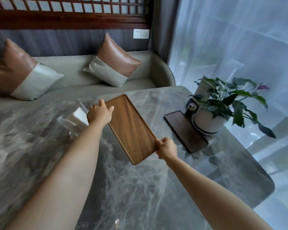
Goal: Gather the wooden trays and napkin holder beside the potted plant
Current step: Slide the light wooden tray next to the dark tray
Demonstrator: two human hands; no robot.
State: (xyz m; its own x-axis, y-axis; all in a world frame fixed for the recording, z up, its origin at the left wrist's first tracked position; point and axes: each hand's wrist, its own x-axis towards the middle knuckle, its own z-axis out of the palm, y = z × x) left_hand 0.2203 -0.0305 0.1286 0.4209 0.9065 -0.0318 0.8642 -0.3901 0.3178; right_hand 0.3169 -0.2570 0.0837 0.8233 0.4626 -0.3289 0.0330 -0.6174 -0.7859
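A light brown wooden tray [131, 128] lies at an angle near the middle of the grey marble table [123, 188]. My left hand [99, 112] grips its far left edge, and my right hand [166, 148] grips its near right corner. A darker wooden tray [184, 130] lies flat to the right, touching the white pot of the potted plant [223, 103]. Left of my left hand stands a clear napkin holder [75, 120] with white napkins in it, blurred.
A grey bench with two brown and grey cushions [113, 63] runs behind the table. A small dark object [191, 107] sits behind the dark tray, against the pot. The table's rounded right edge borders a sheer white curtain [239, 39].
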